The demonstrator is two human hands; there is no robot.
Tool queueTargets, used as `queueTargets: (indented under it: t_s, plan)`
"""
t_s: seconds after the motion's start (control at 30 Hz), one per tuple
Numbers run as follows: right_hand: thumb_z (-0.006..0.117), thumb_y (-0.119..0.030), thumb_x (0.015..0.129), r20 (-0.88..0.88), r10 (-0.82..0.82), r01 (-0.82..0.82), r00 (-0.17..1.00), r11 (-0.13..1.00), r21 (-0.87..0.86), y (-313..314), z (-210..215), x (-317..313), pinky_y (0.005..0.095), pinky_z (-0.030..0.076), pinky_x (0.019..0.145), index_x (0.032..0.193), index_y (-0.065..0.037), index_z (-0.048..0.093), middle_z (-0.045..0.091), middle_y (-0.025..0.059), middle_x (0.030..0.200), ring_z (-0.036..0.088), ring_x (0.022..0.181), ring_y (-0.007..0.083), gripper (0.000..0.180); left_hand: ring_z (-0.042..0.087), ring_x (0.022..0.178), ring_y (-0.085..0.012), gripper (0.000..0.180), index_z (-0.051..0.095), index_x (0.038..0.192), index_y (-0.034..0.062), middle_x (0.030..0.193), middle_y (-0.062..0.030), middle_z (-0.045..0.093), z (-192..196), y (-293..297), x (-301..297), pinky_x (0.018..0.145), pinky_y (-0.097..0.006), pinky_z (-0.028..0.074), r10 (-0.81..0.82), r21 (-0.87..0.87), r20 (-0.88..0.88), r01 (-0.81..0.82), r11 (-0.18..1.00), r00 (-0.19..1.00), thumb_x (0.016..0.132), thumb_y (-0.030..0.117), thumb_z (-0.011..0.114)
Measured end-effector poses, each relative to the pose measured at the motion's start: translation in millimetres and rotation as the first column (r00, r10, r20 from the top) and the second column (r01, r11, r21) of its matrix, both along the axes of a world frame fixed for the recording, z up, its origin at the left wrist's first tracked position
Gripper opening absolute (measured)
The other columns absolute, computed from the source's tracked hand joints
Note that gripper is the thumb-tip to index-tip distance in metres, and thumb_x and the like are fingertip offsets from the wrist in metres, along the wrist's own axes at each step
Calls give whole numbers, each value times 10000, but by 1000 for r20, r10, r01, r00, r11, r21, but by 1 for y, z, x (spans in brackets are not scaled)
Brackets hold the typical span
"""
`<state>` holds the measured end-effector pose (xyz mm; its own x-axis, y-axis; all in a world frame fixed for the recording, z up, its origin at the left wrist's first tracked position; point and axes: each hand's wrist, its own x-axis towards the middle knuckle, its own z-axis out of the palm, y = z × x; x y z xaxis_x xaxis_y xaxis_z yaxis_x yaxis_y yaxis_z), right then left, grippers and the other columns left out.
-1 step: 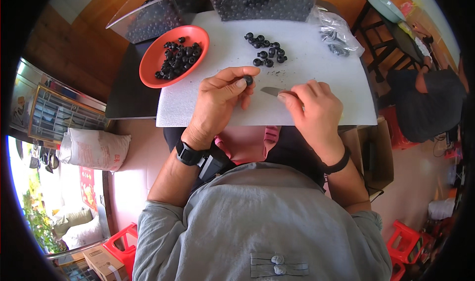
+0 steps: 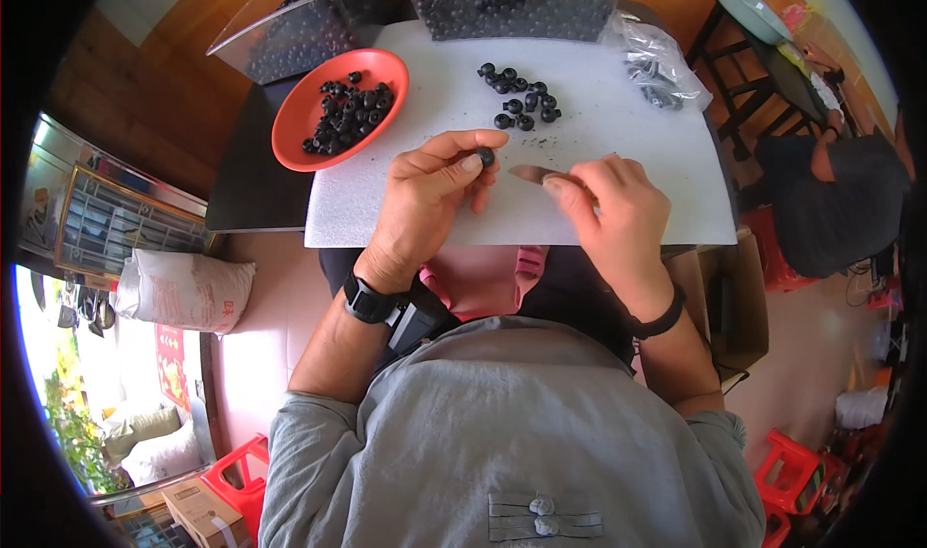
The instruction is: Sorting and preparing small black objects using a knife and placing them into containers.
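Note:
My left hand pinches a small round black piece between thumb and fingers above the white foam sheet. To its right, my right hand grips a small knife, its blade pointing left toward the piece without touching it. Most of the handle is hidden in the fist. Just beyond both hands lies a loose group of similar black pieces, some with a short nub, and dark crumbs are scattered near them. More such pieces fill part of an orange-red bowl at the left.
Two clear bins full of black pieces stand along the back. A clear plastic bag rests at the sheet's right corner. An open cardboard box is below the table's right side. Another person sits farther right.
The knife blade has turned slightly in my right hand and looks darker. My left hand and the black piece stay in place.

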<state>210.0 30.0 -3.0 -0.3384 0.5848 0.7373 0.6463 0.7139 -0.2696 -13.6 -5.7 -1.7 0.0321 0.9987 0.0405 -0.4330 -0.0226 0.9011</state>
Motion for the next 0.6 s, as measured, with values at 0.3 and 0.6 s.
queueTargets:
  t_s: [0.3,0.6]
  plan:
    - [804,-238,867,68,-26,20,997,996,89,2,4,1,394,468,530,798,-102,639,607,45,706,611,629,257,225,615,895,-156,264,675,1259,-74,1006,-93,672,-3,-4,-1,745,-286,506,-28,62,7,28,998,1000,1024,9,589]
    - [789,-224,917,-330,98,-219,939,910,-353,-3,4,-9,336,413,503,839,-41,662,636,77,682,559,523,191,236,591,863,-142,269,711,1257,-38,1014,-70,651,0,-6,2,752,-275,505,1,74,-71,4,997,998,1026,-20,574]
